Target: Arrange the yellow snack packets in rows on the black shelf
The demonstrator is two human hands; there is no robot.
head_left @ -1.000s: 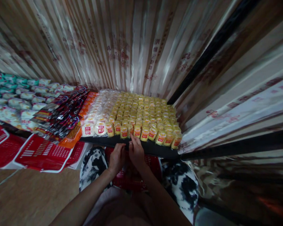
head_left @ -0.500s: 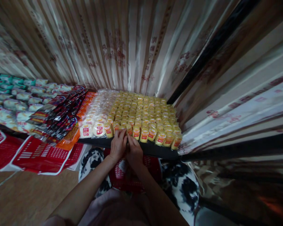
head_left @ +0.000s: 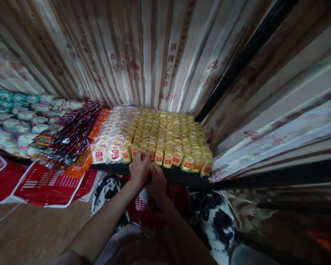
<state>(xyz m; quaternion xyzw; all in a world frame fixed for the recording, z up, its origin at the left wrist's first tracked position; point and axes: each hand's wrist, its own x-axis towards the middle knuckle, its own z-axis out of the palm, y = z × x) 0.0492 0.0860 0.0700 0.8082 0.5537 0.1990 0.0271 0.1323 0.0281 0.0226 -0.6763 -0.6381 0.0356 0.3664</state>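
Observation:
My left hand (head_left: 139, 170) and my right hand (head_left: 156, 179) meet at the front edge of a dark shelf (head_left: 182, 176). Both have their fingers bent and pinched together, the tips touching or nearly so. Whatever lies between them is hidden by the fingers. Just beyond the fingertips stands the front row of small yellow packets (head_left: 159, 157), each wrapped in clear film with a red and orange label. Several rows of the same packets reach back to the curtain. White wrapped packets (head_left: 115, 152) adjoin them on the left.
Orange packets (head_left: 99, 121), dark shiny pouches (head_left: 71, 136) and white-green packets (head_left: 24, 115) fill the shelf leftward. Red printed sheets (head_left: 49, 184) hang from its front edge. A pleated curtain (head_left: 154, 55) and a dark pole (head_left: 237, 70) stand behind. My spotted trouser legs (head_left: 212, 221) are below.
My right hand has dipped slightly and its fingers look more curled. The left hand stays almost in place, fingers more bent. The view has shifted a little; the packets stay put.

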